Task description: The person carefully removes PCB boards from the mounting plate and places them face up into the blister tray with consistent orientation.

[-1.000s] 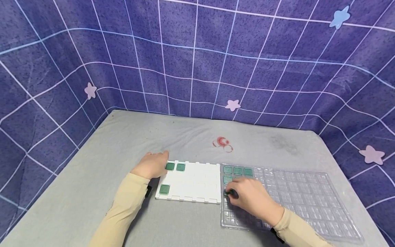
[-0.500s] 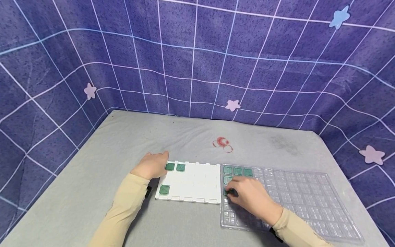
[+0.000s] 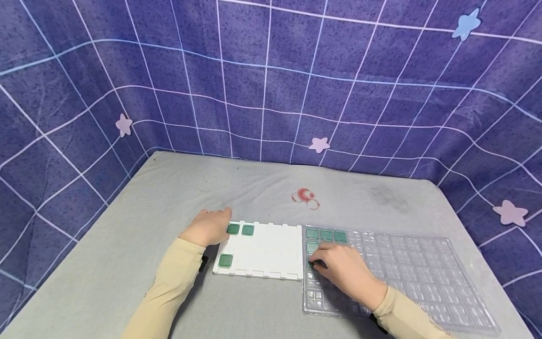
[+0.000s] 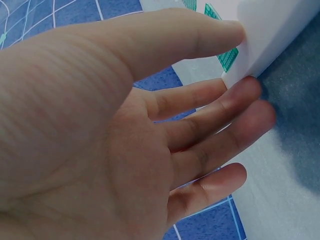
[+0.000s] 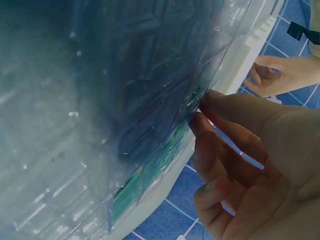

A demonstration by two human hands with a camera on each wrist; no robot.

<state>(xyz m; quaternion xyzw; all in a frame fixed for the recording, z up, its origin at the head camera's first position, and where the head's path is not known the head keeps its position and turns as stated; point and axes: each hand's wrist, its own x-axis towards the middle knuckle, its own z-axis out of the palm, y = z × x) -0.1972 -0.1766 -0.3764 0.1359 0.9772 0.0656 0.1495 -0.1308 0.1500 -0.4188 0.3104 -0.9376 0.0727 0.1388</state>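
Observation:
My left hand [image 3: 208,227] rests at the left end of a white slotted board [image 3: 271,249]. In the left wrist view its thumb lies against the board's edge, and the other fingers extend loosely beside the corner. My right hand [image 3: 345,266] is over the left column of a clear plastic tray [image 3: 423,268], thumb and forefinger pinching a small green circuit board [image 3: 311,265] at one pocket. The fingers hide much of that piece. In the right wrist view, both fingertips meet at the tray's pocket.
Green circuit boards sit on the white board, two at its back left and one at its front-left corner [image 3: 226,260]. Several more fill tray pockets at the back left, including one [image 3: 326,234]. Tray and board lie side by side on a grey cloth [image 3: 237,306]. A purple curtain [image 3: 271,84] stands behind.
The right hand's fingertips have shifted slightly at the tray pocket, with the green piece showing a little differently between them. The left hand and the white board have stayed put.

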